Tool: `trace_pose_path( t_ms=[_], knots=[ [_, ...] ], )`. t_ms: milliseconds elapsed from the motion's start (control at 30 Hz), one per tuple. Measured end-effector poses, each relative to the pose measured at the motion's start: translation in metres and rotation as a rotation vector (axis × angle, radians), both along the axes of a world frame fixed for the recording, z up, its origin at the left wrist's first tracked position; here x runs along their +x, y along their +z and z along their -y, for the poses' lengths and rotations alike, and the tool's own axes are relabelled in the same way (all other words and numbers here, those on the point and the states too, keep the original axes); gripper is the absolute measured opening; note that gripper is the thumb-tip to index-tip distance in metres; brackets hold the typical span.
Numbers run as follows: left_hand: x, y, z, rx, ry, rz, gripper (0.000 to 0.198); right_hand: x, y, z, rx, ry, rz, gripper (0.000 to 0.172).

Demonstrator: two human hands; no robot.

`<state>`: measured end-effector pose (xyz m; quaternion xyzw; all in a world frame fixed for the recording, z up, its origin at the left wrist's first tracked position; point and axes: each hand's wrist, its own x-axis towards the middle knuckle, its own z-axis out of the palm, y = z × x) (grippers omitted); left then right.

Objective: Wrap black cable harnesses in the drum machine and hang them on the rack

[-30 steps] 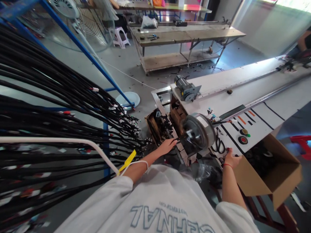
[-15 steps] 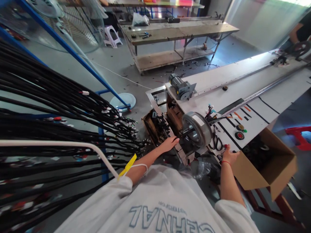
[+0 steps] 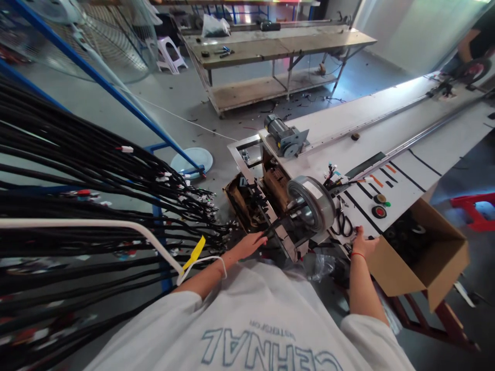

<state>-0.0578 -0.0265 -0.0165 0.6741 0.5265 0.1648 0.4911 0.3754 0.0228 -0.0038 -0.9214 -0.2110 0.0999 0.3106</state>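
A grey hub motor [image 3: 314,202] stands on edge at the near end of a long white conveyor table [image 3: 386,123]. My left hand [image 3: 250,244] is low at the table's end frame. Its fingers are pinched together on what looks like a black cable [image 3: 282,221] running up to the motor. My right hand [image 3: 362,246] has its fingers curled over the table's near edge, just below black scissors [image 3: 342,224] and beside an open cardboard box [image 3: 429,268].
A thick bundle of black cables [image 3: 96,180] hangs over a white bar [image 3: 96,224] on the left. A red button [image 3: 376,211], a small grey drive motor [image 3: 285,138], a wooden workbench [image 3: 270,46], a fan [image 3: 96,31] and a red stool [image 3: 475,211] are around. Another person [image 3: 474,44] works far right.
My left hand has drawn back toward me from the table's end frame, with a black cable now stretched to the motor. My right hand stays at the table edge. The view tilted slightly.
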Motion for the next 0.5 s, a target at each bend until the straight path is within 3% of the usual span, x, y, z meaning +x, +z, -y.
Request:
trace_pose_path(
  t_ms=[200,333,400,500],
  knots=[
    [0.014,0.015,-0.017,0.053,-0.026,0.014,0.047,0.0,-0.003,0.0,-0.009,-0.011,-0.006,0.084],
    [0.025,0.017,-0.028,0.047,-0.011,0.055,0.047,0.003,-0.003,0.0,-0.006,0.007,-0.005,0.081],
    [0.03,0.015,-0.034,0.024,0.032,0.105,0.05,0.002,0.005,-0.003,0.005,0.056,0.062,0.079],
    [0.039,0.008,-0.049,-0.05,0.147,0.262,0.052,-0.009,0.032,-0.02,0.107,0.211,0.243,0.079]
  ],
)
